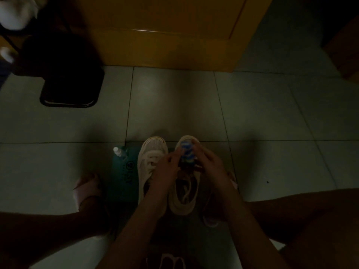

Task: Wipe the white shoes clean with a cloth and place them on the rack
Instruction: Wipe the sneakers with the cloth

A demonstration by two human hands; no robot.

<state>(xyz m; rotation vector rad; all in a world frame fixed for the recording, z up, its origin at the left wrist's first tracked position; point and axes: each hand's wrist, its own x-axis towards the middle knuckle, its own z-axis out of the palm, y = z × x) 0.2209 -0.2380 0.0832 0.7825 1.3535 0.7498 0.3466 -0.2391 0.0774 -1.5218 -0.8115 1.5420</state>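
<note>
Two white sneakers stand side by side on a teal mat [121, 179] on the tiled floor, toes pointing away from me. The left shoe [150, 156] is partly covered by my left forearm. Above the toe of the right shoe [184, 195] both hands hold a blue-and-white striped cloth [186, 153]. My left hand [166, 171] pinches its left side and my right hand [208, 164] grips its right side. The scene is very dim.
A small clear bottle with a white cap [119, 151] lies at the mat's far left corner. A dark shoe rack with a black tray foot [70, 92] stands far left, a wooden door [174, 35] straight ahead. My slippered feet and bare knees flank the shoes.
</note>
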